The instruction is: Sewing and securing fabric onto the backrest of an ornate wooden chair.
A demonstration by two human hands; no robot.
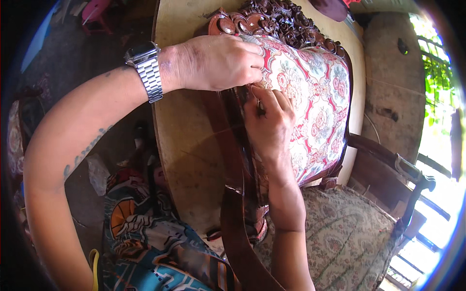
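Observation:
A carved wooden chair back holds a panel of floral fabric in red, cream and grey-green. My left hand, with a metal watch on its wrist, lies across the upper left edge of the panel. Its fingers curl closed on the fabric there, their tips hidden. Just below it, my right hand is closed in a pinch against the same edge. Something small and dark shows between its fingers; its kind cannot be made out. Knuckles of both hands nearly touch.
Below the back is a seat in faded floral cloth, flanked by curved dark wooden armrests. A clamp-like metal piece is by the right armrest. A plywood board stands behind the chair. A pink stool is at the far left.

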